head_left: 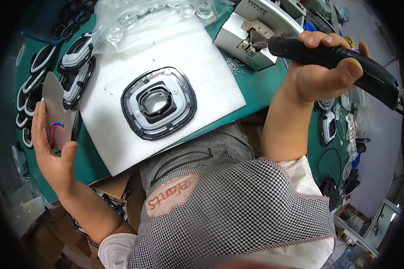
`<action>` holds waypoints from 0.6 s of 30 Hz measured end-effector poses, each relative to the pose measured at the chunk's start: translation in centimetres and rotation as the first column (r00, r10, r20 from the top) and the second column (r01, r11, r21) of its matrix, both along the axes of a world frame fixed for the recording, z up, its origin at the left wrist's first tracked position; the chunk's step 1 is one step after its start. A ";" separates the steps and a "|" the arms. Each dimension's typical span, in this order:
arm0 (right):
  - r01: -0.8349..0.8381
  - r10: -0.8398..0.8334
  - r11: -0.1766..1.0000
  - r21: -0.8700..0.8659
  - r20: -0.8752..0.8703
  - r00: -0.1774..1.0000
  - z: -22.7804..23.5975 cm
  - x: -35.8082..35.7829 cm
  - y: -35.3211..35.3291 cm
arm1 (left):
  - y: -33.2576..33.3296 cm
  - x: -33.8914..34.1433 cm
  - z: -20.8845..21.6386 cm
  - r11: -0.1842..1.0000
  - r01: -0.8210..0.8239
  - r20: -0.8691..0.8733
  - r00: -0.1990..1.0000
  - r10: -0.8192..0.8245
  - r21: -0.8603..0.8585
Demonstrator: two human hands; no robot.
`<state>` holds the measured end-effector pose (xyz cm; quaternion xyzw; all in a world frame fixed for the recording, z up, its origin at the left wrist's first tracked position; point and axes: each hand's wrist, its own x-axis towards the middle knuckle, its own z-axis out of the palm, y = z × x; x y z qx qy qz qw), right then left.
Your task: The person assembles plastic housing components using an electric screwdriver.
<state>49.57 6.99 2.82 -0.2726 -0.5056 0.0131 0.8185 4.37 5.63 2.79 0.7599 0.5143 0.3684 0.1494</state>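
Observation:
On the left, my left hand [54,163] holds a thin, light grey plate [55,96] on edge between fingers and thumb. A red and a blue wire [55,127] show against the plate's face. My right hand [316,76] is raised at the upper right and grips a black electric screwdriver [336,60], its cord running off to the right. Between the hands, a squarish housing with rounded corners [178,80], black and light grey with a clear lens in its middle, lies on a white foam sheet [215,85]. Neither hand touches this housing.
A white screw dispenser [231,38] stands behind the sheet, near loose screws [234,66] on the green table mat [256,96]. Clear plastic bagging with round lenses [134,22] lies at the back. More housings [76,80] are stacked at left; another [327,127] lies far right.

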 end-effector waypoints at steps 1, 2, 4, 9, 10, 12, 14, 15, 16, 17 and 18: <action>-0.004 0.004 1.000 -0.005 -0.003 1.000 -0.2 0.2 0.2 | -0.1 0.2 -0.2 1.000 -0.004 -0.003 1.000 0.004 -0.005; 0.031 -0.030 0.999 -0.041 0.021 0.999 -0.1 0.5 0.2 | -0.2 0.4 -0.3 1.000 -0.009 -0.016 1.000 0.008 -0.005; 0.043 -0.040 0.996 -0.072 0.037 0.999 -0.5 0.9 0.5 | -0.3 0.5 -0.5 1.000 -0.014 -0.030 0.999 0.014 -0.011; 0.060 -0.055 0.995 -0.081 0.061 0.997 -0.6 1.0 0.7 | -0.2 0.5 -0.8 1.000 -0.001 -0.019 1.000 0.001 -0.010; 0.071 -0.065 0.995 -0.071 0.075 0.995 -0.5 1.0 0.6 | -0.1 0.5 -0.7 1.000 0.004 -0.018 1.000 -0.005 -0.014; 0.072 -0.062 0.992 -0.102 0.097 0.993 -0.5 0.7 0.7 | -0.4 0.8 -0.6 1.000 -0.001 -0.018 1.000 0.001 -0.024; 0.062 -0.047 0.989 -0.134 0.110 0.993 0.0 0.0 0.8 | -0.7 0.9 -0.5 1.000 0.011 -0.040 0.999 -0.012 -0.022; 0.003 0.019 0.968 -0.250 0.086 0.996 0.4 -0.5 0.9 | -1.0 0.9 -0.3 0.999 0.027 -0.062 0.998 -0.028 -0.016; -0.062 0.087 0.931 -0.361 0.053 0.995 0.5 -0.9 1.0 | -1.2 1.4 -0.4 0.999 0.037 -0.076 0.996 -0.039 -0.021; -0.070 0.092 0.927 -0.368 0.044 0.995 -0.4 -1.0 0.9 | -0.8 2.0 -1.3 0.998 0.061 -0.085 0.994 -0.064 -0.029; -0.244 0.239 0.905 -0.350 -0.059 0.969 -0.9 -0.6 0.8 | -0.9 2.8 -1.2 0.998 0.055 -0.172 0.983 -0.060 -0.031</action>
